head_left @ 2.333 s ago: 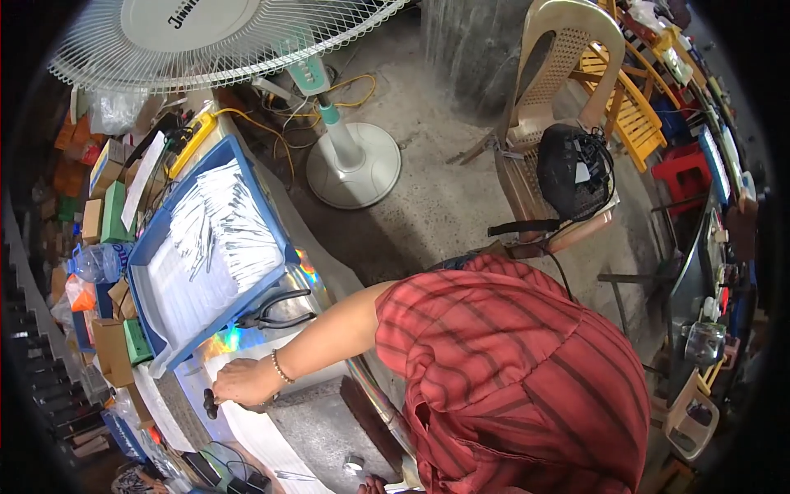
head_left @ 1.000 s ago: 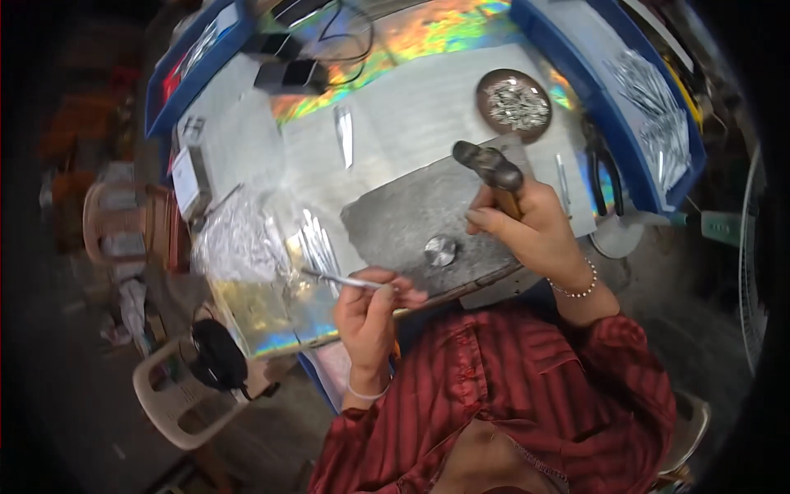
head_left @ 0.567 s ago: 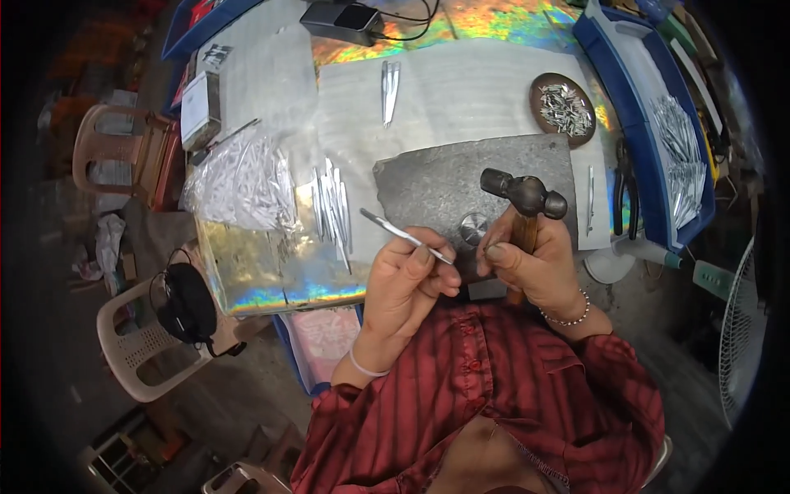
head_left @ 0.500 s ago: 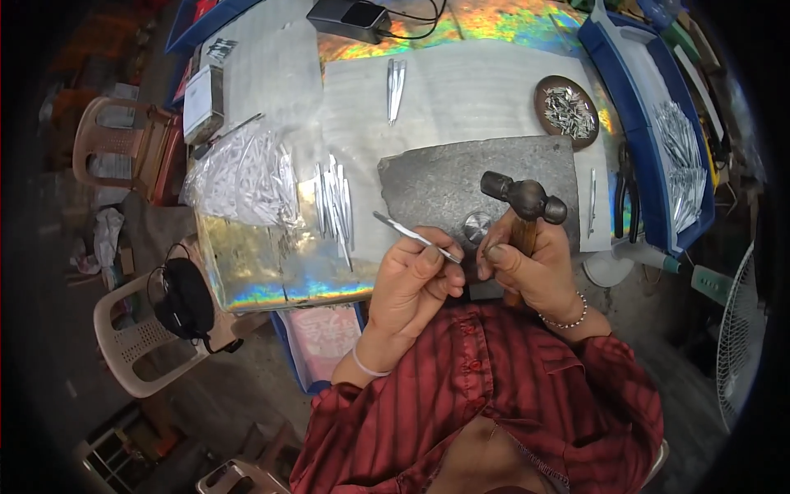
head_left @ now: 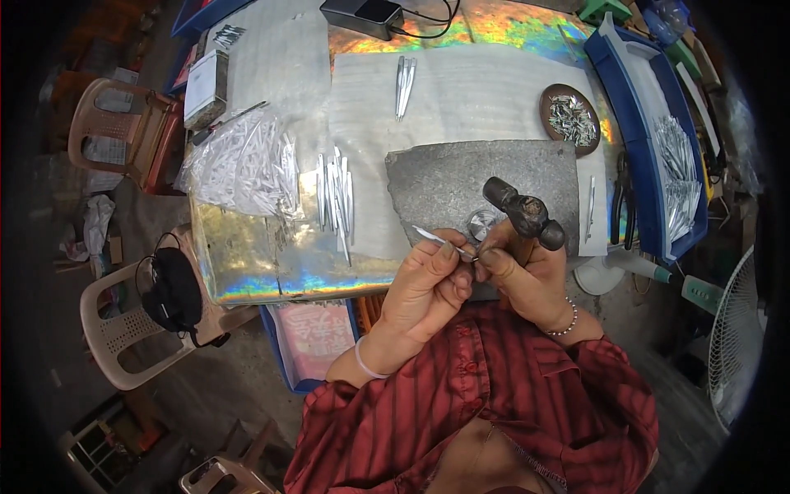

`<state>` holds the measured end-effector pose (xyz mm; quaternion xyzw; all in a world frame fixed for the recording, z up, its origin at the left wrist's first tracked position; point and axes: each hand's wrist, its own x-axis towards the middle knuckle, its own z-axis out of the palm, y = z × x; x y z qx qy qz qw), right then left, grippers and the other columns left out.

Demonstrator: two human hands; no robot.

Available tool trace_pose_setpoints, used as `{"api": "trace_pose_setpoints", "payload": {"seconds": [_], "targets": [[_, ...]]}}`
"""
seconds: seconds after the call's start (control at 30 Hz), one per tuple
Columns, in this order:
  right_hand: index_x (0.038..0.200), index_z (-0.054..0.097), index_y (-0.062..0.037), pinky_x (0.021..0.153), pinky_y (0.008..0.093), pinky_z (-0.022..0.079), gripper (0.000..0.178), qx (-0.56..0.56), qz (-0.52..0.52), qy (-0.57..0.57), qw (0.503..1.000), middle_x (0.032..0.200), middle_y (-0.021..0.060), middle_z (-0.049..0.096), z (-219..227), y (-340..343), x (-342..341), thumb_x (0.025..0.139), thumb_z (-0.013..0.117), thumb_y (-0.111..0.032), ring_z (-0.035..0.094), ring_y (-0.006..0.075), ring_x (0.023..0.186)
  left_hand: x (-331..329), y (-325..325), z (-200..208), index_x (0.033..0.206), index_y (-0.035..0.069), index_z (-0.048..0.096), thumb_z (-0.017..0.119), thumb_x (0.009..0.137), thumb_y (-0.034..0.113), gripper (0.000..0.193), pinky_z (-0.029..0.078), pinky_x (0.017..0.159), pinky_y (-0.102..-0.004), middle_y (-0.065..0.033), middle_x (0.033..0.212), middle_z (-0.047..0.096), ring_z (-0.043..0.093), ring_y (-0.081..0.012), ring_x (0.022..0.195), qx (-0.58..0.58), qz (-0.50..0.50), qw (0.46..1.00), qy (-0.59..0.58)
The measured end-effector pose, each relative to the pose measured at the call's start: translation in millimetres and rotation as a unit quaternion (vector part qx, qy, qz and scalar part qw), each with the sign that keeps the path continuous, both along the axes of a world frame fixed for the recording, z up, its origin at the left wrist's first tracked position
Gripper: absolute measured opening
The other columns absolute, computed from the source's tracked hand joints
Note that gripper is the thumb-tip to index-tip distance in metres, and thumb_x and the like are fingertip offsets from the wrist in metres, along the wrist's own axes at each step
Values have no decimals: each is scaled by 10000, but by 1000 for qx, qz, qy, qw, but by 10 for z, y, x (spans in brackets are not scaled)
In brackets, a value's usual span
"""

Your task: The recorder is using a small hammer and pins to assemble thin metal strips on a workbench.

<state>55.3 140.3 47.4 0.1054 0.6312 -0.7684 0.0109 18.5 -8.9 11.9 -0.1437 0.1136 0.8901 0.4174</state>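
I'm watching the left grip [head_left: 429,278] pinching a slim silvery strip [head_left: 429,236], adjoining right grip [head_left: 527,267] clasping a hammer [head_left: 523,212] close under its head, presumably leaving its pinch free.

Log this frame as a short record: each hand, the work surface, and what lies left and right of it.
Left hand: pinching a slim silver metal piece
Right hand: holding a ball-peen hammer, head up; fingertips at the metal piece's near end, contact unclear
Work surface: grey slab with a round metal disc on it
Left of slab: loose silver strips, clear plastic bag
Right of slab: black-handled pliers, blue tray
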Motion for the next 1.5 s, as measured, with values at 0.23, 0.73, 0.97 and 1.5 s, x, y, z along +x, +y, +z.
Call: {"api": "trace_pose_setpoints", "payload": {"seconds": [0.23, 0.73, 0.97, 1.5], "targets": [[865, 556, 23, 524, 226, 449, 121, 3, -45, -8, 999, 698, 35, 588, -25, -43, 5, 829, 638, -58, 558, 80, 595, 4, 13, -40, 1033, 37, 549, 577, 883, 155, 193, 513, 579, -235, -84, 892, 622, 594, -138, 691, 3, -4, 1000, -4], [889, 544, 5, 523, 226, 444, 157, 39, -59, 33, 997, 711, 43, 602, -71, -59, 12, 817, 662, -69, 557, 76, 598, 9, 30, -16, 1042, 52, 559, 568, 889, 184, 202, 515, 583, -235, -64, 896, 619, 589, -116, 678, 27, -13, 999, -34], [874, 547, -1, 505, 232, 448, 156, 15, -92, 40, 995, 691, 46, 609, -105, -102, 17, 806, 671, -65, 571, 85, 570, 23, 44, -16, 1038, 50, 559, 567, 890, 177, 196, 523, 591, -246, -65, 887, 616, 597, -124, 687, 29, -4, 999, -33], [1064, 513, -14, 514, 265, 404, 505, 364, 76, -35, 928, 749, 57, 541, -9, 367, -65, 652, 781, -129, 497, 136, 555, -36, -219, 29, 1013, 19, 496, 537, 903, 114, 150, 513, 633, -283, -172, 988, 595, 597, -179, 689, -96, 96, 978, 160]]}}
